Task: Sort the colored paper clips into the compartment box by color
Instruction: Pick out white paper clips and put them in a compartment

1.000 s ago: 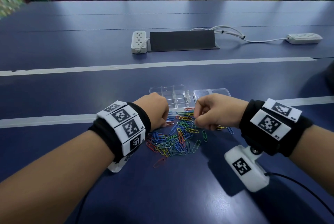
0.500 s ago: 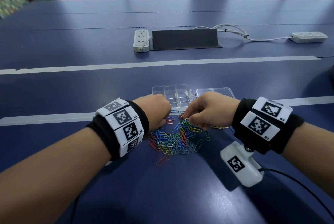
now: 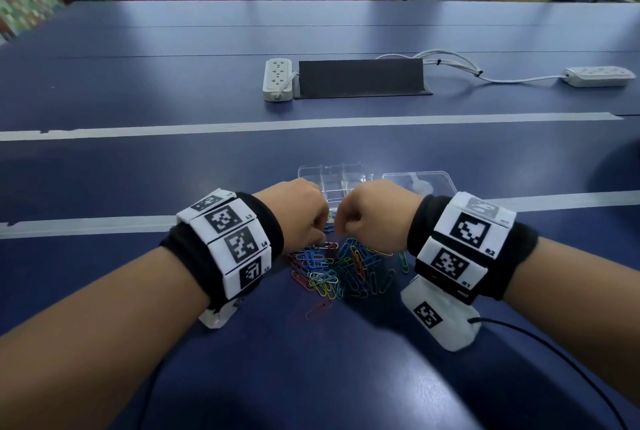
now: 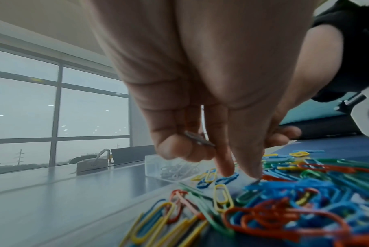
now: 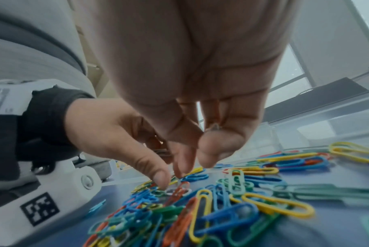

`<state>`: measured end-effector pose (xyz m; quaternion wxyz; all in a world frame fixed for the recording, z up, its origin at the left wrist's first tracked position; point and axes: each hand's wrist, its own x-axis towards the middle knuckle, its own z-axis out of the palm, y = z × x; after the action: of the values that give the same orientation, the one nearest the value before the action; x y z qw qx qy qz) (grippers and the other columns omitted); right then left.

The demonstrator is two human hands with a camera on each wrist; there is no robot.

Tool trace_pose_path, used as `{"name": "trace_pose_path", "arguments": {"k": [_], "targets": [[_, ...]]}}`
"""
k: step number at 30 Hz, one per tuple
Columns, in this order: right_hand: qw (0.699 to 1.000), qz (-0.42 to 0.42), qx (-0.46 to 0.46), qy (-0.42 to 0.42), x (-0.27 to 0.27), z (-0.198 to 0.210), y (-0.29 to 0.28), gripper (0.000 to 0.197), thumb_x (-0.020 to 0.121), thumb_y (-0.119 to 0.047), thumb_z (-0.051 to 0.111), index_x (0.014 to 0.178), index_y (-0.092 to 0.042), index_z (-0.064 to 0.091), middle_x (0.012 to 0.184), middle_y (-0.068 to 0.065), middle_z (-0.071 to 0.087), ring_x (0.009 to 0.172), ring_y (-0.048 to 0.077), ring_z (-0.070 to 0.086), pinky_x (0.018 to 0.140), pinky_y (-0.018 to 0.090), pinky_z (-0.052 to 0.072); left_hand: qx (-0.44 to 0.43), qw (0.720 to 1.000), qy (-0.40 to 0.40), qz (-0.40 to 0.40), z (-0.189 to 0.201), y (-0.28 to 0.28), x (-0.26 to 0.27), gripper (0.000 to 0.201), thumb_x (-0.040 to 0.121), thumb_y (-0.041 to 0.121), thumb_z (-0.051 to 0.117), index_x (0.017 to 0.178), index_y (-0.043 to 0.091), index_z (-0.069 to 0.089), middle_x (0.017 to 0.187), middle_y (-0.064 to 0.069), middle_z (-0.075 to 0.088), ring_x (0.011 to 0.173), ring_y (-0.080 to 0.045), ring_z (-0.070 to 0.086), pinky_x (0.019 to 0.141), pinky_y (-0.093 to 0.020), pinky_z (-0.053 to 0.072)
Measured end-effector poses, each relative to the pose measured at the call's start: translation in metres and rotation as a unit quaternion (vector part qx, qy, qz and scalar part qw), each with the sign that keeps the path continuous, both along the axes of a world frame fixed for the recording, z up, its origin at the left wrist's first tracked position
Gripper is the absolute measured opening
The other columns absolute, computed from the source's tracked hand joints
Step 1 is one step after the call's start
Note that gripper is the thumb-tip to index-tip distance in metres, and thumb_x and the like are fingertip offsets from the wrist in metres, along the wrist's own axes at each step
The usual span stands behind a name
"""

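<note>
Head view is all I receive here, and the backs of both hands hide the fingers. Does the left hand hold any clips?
Observer: Yes. In the left wrist view the left hand holds grey clips under its curled outer fingers.
Operator: What do the other fingers do?
Observer: The forefinger points down into the pile, with its tip beside a blue clip.
Operator: Is something in the box?
Observer: Yes. The clear box has pale clips in the compartment that faces the left wrist camera.
</note>
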<state>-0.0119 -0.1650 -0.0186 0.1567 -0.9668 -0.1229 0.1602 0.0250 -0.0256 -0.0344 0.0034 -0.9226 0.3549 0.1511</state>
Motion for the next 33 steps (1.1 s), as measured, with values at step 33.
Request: {"name": "trace_pose_path", "arguments": {"k": [33], "targets": [[0.998,0.031,-0.062,0.005,-0.013,0.003,0.015,0.017,0.079,-0.019,0.06,0.08,-0.007,0.073,0.071,0.01,0.064,0.068,0.024,0.054,0.073,0.03,0.057,-0.133,0.981,-0.027,0.135,0.021,0.013,0.012,0.005,0.076,0.011,0.059,0.079,0.016,0.059,0.063,0.011,0.049,0.072,-0.015,0.049,0.069,-0.022,0.039]]}}
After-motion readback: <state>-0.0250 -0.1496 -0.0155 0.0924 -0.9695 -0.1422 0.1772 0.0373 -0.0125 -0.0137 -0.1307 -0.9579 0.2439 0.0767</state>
